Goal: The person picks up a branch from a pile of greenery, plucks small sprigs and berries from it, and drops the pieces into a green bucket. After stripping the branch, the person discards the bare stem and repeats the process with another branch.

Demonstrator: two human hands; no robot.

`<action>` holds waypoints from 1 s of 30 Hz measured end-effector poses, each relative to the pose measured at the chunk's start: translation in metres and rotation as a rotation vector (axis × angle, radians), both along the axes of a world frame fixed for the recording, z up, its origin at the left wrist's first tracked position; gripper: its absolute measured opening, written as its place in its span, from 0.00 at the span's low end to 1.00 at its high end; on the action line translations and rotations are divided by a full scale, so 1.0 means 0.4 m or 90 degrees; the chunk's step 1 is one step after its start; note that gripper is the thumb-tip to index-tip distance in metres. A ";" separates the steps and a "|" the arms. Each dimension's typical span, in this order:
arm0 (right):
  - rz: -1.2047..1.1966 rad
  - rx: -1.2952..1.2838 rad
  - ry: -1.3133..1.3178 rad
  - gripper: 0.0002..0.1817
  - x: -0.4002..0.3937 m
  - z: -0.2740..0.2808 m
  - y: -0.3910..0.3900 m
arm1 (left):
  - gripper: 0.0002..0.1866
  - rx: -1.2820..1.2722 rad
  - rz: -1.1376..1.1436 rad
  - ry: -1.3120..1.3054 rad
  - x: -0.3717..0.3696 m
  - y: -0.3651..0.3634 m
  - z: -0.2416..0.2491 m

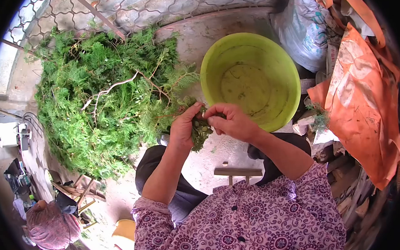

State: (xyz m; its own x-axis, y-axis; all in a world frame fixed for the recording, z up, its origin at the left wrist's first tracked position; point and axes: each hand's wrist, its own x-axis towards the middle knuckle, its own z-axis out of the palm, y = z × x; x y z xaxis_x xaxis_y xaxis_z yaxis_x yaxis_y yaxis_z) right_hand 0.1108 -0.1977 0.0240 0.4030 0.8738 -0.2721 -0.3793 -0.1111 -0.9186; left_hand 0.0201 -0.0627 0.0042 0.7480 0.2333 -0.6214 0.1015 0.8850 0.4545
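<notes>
— How do I pick this well?
— I would hold the bunch of twigs (pixel 200 136) steady in the closed left hand (pixel 182 128). The right hand (pixel 235 123) curls its fingers beside it; if they grip, I cannot tell.
— How many?
— One bunch, between two hands; from it, one leaf pile (pixel 110 102) at ten o'clock, one tub (pixel 278 71) at two.

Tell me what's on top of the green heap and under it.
On top of the green heap lies a bare, forked branch. Dense foliage hides whatever is underneath the heap.
</notes>
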 end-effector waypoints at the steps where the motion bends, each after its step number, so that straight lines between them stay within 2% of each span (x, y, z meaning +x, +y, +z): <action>1: 0.000 -0.001 -0.001 0.05 0.004 0.000 0.000 | 0.07 -0.001 0.000 -0.001 -0.001 -0.002 -0.002; 7: -0.066 -0.031 -0.041 0.08 0.011 0.003 0.006 | 0.09 -0.023 -0.004 -0.005 0.000 -0.009 -0.016; 12: -0.124 -0.045 0.014 0.08 0.015 -0.019 0.019 | 0.12 -0.015 0.002 -0.035 0.005 -0.029 -0.021; 16: -0.165 -0.039 0.033 0.08 0.011 -0.031 0.023 | 0.11 -0.014 0.003 -0.036 0.005 -0.039 -0.019; 21: -0.127 -0.114 -0.165 0.07 0.009 -0.012 0.020 | 0.08 0.005 0.006 -0.001 0.010 -0.036 -0.005; 25: -0.095 -0.082 -0.173 0.06 0.011 -0.020 0.013 | 0.07 0.093 0.043 -0.007 0.010 -0.042 0.011; 27: -0.067 -0.046 -0.214 0.06 0.005 -0.005 0.008 | 0.07 0.145 0.002 0.073 0.007 -0.032 0.012; 30: 0.012 0.012 -0.150 0.05 -0.006 0.027 0.003 | 0.06 0.115 0.029 0.067 0.003 0.002 -0.010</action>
State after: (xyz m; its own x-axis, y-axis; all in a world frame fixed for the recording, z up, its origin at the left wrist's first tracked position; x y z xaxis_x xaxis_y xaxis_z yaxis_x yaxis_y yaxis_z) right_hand 0.1083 -0.1967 0.0348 0.4370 0.8857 -0.1566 -0.1525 -0.0987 -0.9834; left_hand 0.0213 -0.0618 0.0001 0.6676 0.3802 -0.6402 0.1183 0.7947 0.5954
